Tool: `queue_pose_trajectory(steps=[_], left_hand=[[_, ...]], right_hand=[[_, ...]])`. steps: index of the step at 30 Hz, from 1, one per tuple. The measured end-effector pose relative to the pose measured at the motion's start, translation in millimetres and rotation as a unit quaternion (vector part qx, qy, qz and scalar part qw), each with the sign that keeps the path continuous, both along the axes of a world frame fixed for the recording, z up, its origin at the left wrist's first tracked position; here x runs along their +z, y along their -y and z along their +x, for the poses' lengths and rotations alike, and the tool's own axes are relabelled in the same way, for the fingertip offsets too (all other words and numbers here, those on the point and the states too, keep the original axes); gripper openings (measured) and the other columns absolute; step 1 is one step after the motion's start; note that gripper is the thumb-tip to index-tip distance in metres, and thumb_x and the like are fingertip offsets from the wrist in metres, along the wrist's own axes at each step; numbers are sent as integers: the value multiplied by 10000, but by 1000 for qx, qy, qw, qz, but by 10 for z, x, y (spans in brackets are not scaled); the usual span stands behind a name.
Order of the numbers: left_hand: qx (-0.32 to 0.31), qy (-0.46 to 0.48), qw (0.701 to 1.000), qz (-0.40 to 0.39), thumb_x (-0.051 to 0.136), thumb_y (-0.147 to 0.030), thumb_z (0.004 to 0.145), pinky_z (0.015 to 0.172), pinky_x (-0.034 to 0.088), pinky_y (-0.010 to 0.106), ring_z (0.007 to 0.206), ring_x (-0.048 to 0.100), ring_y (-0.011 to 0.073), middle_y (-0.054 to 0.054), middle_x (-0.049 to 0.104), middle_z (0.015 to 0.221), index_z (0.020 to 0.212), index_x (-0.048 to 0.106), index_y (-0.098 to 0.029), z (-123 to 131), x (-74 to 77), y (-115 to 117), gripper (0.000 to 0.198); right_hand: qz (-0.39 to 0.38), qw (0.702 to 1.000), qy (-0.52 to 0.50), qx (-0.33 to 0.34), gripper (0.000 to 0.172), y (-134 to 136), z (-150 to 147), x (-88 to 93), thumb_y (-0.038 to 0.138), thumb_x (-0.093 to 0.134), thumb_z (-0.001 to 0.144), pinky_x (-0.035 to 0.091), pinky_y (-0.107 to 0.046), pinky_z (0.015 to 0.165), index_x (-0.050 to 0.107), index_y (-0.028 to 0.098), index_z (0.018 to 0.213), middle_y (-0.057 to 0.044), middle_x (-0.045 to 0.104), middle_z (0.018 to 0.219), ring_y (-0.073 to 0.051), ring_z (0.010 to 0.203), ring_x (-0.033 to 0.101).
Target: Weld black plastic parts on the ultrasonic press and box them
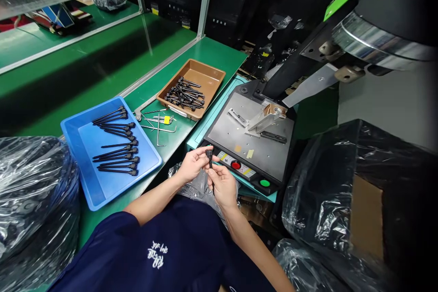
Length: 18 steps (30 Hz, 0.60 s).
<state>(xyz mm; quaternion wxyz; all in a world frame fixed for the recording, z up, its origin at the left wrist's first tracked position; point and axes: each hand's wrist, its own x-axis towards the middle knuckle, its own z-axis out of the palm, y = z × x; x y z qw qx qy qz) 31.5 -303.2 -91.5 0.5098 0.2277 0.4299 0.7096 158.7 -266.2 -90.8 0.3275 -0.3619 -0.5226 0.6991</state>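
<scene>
My left hand [193,164] and my right hand [222,183] meet just in front of the grey press machine [253,141]. Together they pinch a small black rod-like part [210,159], with its head at the left fingertips and its shaft running down into the right hand. A blue tray [85,146] to my left holds several finished black rods [116,146] laid in rows. A brown tray [201,73] farther back holds a heap of several black parts [185,93].
Loose metal hex keys [159,123] lie on the green bench between the trays. The machine has a red button [235,164] and a green button [264,183]. Plastic-wrapped bundles sit at the left [30,200] and right [356,200].
</scene>
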Motion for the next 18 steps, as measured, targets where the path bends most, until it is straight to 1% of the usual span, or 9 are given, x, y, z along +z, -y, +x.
queue_pose_trajectory(steps=[5,8,11,13,14,15,16,17,18], left_hand=[[-13,-44,999,-11,648,-322,775,640,476,241,616,576,91,84,725,931,1391,506,-85,18,59,56,675],[-24,-214,976,-44,604,-287,807,699,498,256,697,624,119,99,730,1032,1418,502,-119,-53,229,349,643],[-20,-421,902,-88,573,-266,862,811,512,275,875,673,172,98,718,1148,1294,640,-167,-308,430,854,448],[13,-495,855,-153,539,-265,901,888,509,296,968,681,203,85,729,1130,1183,710,-181,-593,513,1258,341],[42,-518,828,-211,523,-256,914,920,504,315,1003,679,219,85,734,1118,1148,726,-181,-763,527,1457,319],[75,-544,785,-286,508,-231,917,950,496,342,1043,670,239,94,726,1139,1151,724,-176,-942,519,1641,323],[109,-569,728,-368,499,-197,911,987,478,378,1086,652,266,115,712,1170,1155,721,-158,-1123,493,1797,332],[123,-585,669,-441,479,-160,904,1010,463,408,1120,633,290,143,694,1200,1165,713,-133,-1296,453,1917,352],[121,-593,631,-485,461,-122,891,1023,451,420,1148,615,303,160,674,1231,1175,704,-114,-1454,404,1997,373]], right_hand=[[-31,999,-3,11,372,1,4,-2,434,806,716,368,-173,350,624,174,909,-12,682,745,-77,447,499],[-64,998,12,0,428,2,64,-18,429,849,662,363,-167,333,602,183,909,1,677,698,-80,424,488],[-71,997,12,-4,456,-42,113,-47,416,878,632,384,-175,335,598,183,906,-16,696,709,-91,432,507],[-71,997,8,19,449,-72,119,-53,406,885,627,401,-187,341,605,181,897,-25,702,713,-101,440,522],[-72,997,8,35,446,-77,116,-48,403,887,625,407,-193,342,609,181,894,-26,702,711,-105,441,527],[-74,996,8,47,446,-76,107,-40,406,888,624,410,-199,343,611,182,893,-25,701,708,-109,441,530],[-76,995,8,56,448,-68,93,-29,411,888,621,410,-202,342,613,183,891,-25,700,707,-112,442,533],[-77,995,8,63,451,-58,72,-18,419,888,619,408,-205,342,615,183,888,-26,699,708,-114,442,534],[-77,995,9,68,451,-48,44,-9,426,886,619,405,-207,342,616,184,885,-27,699,711,-116,444,535]])
